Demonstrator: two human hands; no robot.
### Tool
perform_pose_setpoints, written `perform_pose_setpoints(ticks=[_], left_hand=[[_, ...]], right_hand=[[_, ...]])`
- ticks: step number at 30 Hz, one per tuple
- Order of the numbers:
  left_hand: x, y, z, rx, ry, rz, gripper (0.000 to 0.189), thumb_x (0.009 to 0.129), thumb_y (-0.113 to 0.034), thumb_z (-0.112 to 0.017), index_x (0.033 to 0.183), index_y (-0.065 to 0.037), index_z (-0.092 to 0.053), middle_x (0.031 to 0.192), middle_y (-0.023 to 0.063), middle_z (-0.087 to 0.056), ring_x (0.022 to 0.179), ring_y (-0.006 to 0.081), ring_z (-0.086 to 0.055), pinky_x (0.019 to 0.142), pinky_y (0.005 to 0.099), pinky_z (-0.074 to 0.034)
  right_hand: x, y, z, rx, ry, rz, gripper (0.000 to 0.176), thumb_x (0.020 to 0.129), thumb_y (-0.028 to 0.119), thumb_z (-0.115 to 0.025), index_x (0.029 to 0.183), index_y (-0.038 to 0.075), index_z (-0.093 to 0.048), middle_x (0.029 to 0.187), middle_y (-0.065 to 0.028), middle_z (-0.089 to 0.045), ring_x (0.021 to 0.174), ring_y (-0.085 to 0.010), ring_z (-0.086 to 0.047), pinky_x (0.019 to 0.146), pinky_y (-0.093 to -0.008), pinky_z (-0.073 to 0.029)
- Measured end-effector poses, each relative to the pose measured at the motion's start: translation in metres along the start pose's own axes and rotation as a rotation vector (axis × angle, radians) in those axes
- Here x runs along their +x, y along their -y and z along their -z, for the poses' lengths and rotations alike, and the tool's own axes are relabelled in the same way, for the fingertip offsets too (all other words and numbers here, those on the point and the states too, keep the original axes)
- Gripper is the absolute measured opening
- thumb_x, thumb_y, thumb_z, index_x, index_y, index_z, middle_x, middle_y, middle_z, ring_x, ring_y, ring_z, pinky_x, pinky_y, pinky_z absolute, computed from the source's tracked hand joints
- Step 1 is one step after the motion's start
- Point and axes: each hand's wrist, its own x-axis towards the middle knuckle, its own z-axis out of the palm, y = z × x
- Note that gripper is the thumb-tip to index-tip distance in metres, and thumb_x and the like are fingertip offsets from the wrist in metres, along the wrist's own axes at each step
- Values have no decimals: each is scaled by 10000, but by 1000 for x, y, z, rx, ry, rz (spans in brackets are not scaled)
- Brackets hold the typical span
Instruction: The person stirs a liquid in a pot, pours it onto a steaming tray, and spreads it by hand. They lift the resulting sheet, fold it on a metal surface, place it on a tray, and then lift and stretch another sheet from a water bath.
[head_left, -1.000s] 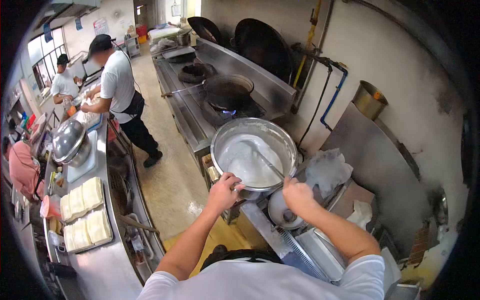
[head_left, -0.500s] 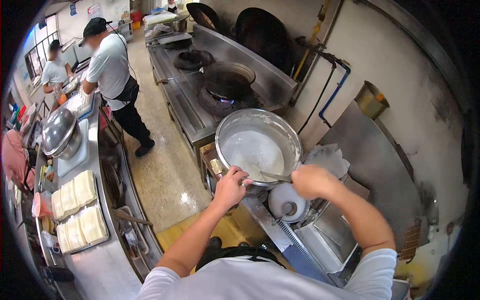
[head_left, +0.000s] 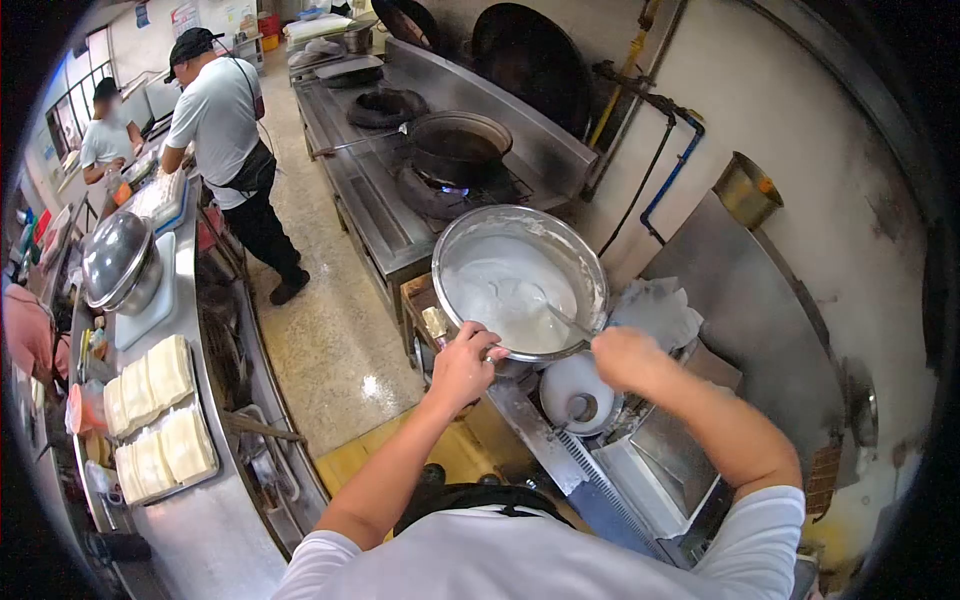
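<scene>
A large metal bowl (head_left: 590, 247) holds a milky white liquid (head_left: 500, 275) with swirls on its surface; white residue clings to the upper inner wall. My left hand (head_left: 466, 362) grips the near-left rim, fingers curled over the edge and a ring showing. At the near-right rim, my right hand (head_left: 628, 358) is closed around the handle of a metal ladle (head_left: 572, 323). The ladle slants down into the liquid, its head partly under the surface. Just below the bowl, near my right hand, sits a round white container (head_left: 562, 392) with a small round piece on it.
Beyond the bowl, a dark wok (head_left: 460, 150) sits over a lit blue flame on the steel stove (head_left: 360, 215). On the left counter lie trays of pale folded sheets (head_left: 150, 385) and a domed metal lid (head_left: 115, 258). Two co-workers (head_left: 225, 125) (head_left: 107, 140) stand at the far left.
The ladle has swung across the liquid, its handle now steeper and its head farther into the bowl. My right hand has shifted slightly right. My left hand stays on the rim.
</scene>
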Motion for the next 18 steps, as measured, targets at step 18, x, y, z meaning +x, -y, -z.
perform_pose_setpoints(ticks=[18], left_hand=[[0,-5,3,56,40,51,232,938,-294,-720,1057,-98,-749,1193,82,-653,983,361,-695,822,475,-552]], right_hand=[[16,21,-67,-90,-293,-59,254,881,138,-637,1027,-53,-717,880,-153,-749,860,-297,-768,712,-400,-630]])
